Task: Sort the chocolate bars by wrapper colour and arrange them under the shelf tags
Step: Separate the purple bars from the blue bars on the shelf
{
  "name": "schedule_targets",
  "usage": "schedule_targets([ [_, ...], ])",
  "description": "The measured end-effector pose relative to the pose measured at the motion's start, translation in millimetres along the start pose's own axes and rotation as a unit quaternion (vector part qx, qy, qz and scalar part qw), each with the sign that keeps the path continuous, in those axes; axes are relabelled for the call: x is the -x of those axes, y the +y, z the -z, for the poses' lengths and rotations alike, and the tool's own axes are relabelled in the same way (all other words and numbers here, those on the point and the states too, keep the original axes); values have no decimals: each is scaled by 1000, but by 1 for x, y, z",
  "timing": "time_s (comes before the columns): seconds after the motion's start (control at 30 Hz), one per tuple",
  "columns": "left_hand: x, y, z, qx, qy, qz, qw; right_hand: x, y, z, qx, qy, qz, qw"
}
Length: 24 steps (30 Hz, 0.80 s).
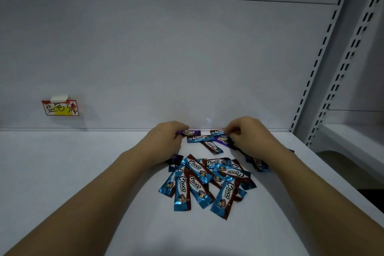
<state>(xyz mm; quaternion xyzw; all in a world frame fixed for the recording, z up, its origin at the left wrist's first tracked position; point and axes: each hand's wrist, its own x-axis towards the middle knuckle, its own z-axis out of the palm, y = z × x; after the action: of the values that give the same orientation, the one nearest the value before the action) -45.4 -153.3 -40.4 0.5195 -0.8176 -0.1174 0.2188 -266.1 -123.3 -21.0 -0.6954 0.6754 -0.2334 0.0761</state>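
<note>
— Hands first: where do we have them?
— Both at the back of the white shelf (83, 172). Our left hand (166, 137) curls round the end of a purple bar (192, 132); our right hand (247, 133) pinches another bar (217, 131) beside it.
— And the rest?
— We see the blue bars (204, 181) heaped between our forearms, overlapping. A handwritten tag (60, 107) sticks to the back wall, well left
</note>
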Motion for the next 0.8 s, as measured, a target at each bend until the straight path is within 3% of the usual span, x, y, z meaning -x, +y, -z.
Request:
schedule_targets([
  [0.1, 0, -2, -4, -21, -26, 15, 999, 0, 6, 3, 27, -12, -7, 1000],
  [0.27, 0, -3, 1, -70, 23, 31, 997, 1, 10, 7, 100, -19, -44, 994],
  [0.37, 0, -8, -1, -81, 12, 41, 996, -1, 4, 1, 76, 3, -14, 997],
  [0.47, -2, -12, -2, -80, 11, 47, 996, -2, -5, -11, 96, -25, 5, 995],
  [0.63, -3, -16, 2, -13, 26, 72, 997, -9, -9, -23, 105, -30, -20, 994],
  [0.8, 2, -19, 25, 195, 87, 90, 973, -10, -10, -21, 18, -52, -64, 996],
])
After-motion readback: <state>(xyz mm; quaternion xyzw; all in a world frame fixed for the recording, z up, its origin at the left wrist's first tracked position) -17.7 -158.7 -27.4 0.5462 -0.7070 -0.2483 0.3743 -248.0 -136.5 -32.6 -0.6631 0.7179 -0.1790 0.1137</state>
